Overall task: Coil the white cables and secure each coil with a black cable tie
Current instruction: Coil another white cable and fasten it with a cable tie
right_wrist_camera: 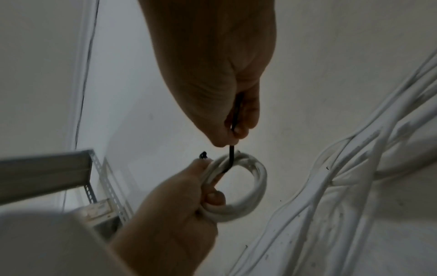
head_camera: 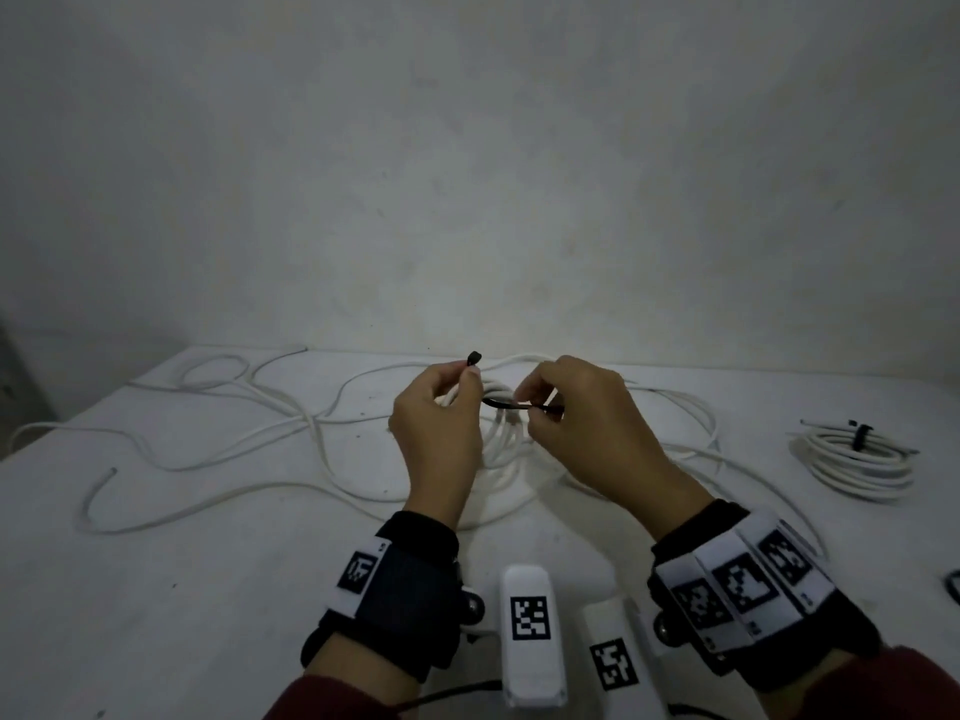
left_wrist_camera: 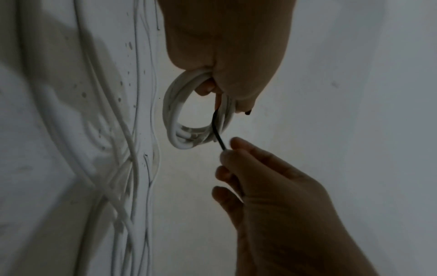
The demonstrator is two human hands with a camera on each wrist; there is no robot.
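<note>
Your left hand (head_camera: 439, 423) grips a small white coil (right_wrist_camera: 238, 188) above the table (head_camera: 208, 589); your right hand (head_camera: 582, 423) pinches the black cable tie (head_camera: 511, 403) threaded through it, unfastened. One tied coil (head_camera: 854, 459) lies far right; loose white cables (head_camera: 234, 439) remain uncoiled.

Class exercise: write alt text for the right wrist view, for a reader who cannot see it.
The left hand grips a small white cable coil while the right hand pinches a black cable tie passing through it. Loose white cables lie at the right.
</note>
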